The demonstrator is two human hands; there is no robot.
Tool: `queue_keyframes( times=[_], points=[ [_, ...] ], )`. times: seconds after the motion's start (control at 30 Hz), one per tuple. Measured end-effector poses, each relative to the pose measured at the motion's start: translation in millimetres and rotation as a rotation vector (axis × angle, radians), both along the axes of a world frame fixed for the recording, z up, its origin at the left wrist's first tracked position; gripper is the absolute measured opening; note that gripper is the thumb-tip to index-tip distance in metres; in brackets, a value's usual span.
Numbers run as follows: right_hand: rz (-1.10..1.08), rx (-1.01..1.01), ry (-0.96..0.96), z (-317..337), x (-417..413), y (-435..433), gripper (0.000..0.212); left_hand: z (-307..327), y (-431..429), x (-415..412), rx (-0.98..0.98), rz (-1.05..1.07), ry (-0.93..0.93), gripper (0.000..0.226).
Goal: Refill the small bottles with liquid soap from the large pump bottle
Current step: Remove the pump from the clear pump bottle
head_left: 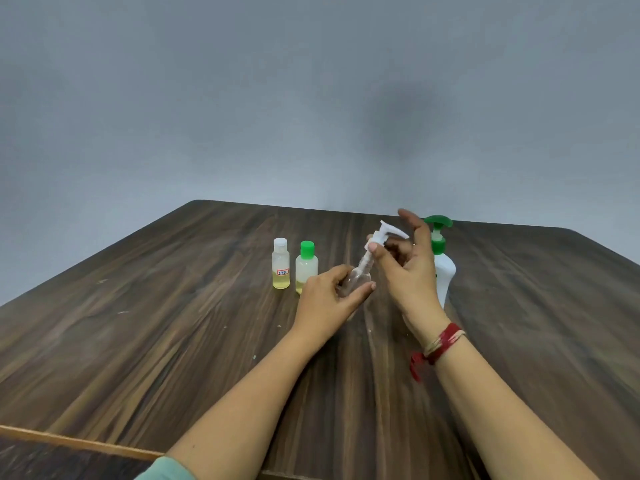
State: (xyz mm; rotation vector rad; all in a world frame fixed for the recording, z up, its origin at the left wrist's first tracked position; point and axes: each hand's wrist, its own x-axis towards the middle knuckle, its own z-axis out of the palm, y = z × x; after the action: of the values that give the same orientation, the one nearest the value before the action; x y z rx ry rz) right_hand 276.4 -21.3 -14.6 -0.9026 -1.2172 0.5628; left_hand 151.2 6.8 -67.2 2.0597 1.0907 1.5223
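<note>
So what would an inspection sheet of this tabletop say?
Surface: dark wood-grain table, pale specks.
Job's things: small clear white-capped bottle and small clear green-capped bottle, upright, each part-filled with yellowish liquid; small clear bottle with a white pump top, tilted; large white bottle with a green pump, upright, farthest right.
Clutter: nothing seen.
Hands: left hand grips the pump-top bottle's body; right hand pinches it near its top; red thread wristband on the right wrist.
Cables: nothing seen.
Surroundings: plain grey wall.
</note>
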Motion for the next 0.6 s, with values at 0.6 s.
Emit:
queue_keyframes(
  times=[0.6],
  points=[
    [-0.036, 0.306, 0.2, 30, 13, -18, 0.054, 2, -3, 0, 0.046, -0.011, -0.016, 0.036]
  ],
)
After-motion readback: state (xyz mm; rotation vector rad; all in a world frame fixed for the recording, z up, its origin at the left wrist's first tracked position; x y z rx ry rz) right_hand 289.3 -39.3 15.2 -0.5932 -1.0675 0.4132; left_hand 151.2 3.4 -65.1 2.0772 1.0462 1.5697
